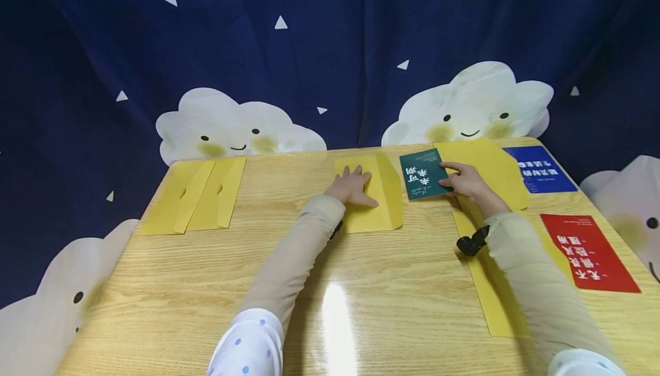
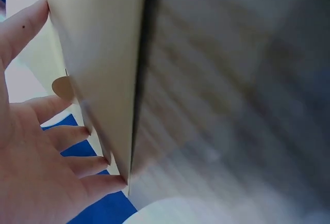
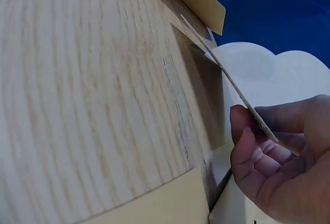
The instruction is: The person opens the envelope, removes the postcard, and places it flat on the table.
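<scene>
My left hand (image 1: 352, 185) rests with spread fingers on a yellow envelope (image 1: 389, 210) near the table's back edge, its flap side toward the right. In the left wrist view the fingertips of that hand (image 2: 41, 157) touch the envelope's surface (image 2: 100, 38), close to a half-round notch. To the right, my right hand (image 1: 466, 183) pinches the right edge of a dark green card (image 1: 424, 175) with white lettering. Seen nearly edge-on in the right wrist view, the card (image 3: 232, 82) is tilted above the table, its shadow on the wood below.
Two overlapping yellow envelopes (image 1: 170, 204) lie at the back left. Behind my right hand are another yellow envelope (image 1: 487, 164) and a blue card (image 1: 546, 169). A red card (image 1: 593, 255) lies beside a yellow envelope (image 1: 495, 290) under my right forearm. A dark blue curtain (image 1: 330, 49) hangs behind.
</scene>
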Action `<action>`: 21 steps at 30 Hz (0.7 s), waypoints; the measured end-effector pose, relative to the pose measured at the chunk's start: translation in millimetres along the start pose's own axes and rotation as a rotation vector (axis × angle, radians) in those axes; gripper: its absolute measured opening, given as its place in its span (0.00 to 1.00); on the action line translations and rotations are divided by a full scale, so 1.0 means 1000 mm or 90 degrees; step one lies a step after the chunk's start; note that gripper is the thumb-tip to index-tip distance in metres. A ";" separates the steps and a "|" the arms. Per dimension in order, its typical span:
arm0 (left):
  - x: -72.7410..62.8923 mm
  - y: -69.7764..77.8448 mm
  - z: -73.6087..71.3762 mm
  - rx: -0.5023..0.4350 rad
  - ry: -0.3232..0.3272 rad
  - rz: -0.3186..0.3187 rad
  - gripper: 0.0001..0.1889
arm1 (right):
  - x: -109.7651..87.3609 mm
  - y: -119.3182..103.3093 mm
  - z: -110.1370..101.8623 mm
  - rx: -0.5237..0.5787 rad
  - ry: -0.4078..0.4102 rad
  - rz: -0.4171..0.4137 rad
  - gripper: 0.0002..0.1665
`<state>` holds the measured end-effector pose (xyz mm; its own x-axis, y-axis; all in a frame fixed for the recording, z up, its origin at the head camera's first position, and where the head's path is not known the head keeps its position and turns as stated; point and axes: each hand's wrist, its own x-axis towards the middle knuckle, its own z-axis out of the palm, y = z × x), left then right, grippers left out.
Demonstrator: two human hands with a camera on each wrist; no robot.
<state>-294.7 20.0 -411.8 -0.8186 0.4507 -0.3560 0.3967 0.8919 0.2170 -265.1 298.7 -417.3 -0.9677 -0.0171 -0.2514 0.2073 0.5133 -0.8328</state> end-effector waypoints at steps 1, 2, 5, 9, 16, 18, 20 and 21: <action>0.002 0.000 0.000 -0.004 0.004 -0.001 0.45 | 0.001 0.000 0.000 -0.008 0.003 0.000 0.30; 0.004 -0.001 -0.001 -0.008 0.007 -0.002 0.45 | 0.003 0.000 0.001 -0.020 0.007 -0.002 0.30; 0.010 -0.002 -0.001 -0.013 0.017 -0.006 0.44 | 0.006 -0.001 0.004 -0.070 0.018 -0.015 0.32; 0.015 -0.003 -0.002 -0.018 0.025 -0.015 0.44 | 0.009 -0.006 0.008 -0.157 0.035 -0.041 0.35; 0.019 0.001 -0.006 -0.004 0.031 -0.026 0.43 | 0.018 0.000 0.011 -0.239 0.076 -0.053 0.36; 0.020 0.001 -0.007 -0.001 0.029 -0.028 0.43 | 0.016 -0.002 0.012 -0.271 0.088 -0.054 0.36; 0.022 0.001 -0.007 -0.002 0.030 -0.026 0.43 | 0.012 -0.006 0.013 -0.309 0.107 -0.060 0.35; 0.023 0.001 -0.007 -0.002 0.030 -0.025 0.43 | 0.009 -0.009 0.014 -0.331 0.121 -0.064 0.33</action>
<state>-315.8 30.6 -413.0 -0.8520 0.4134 -0.3213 0.3631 0.9086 0.2062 -273.3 281.7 -419.2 -0.9979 0.0423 -0.0497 0.0611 0.8734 -0.4831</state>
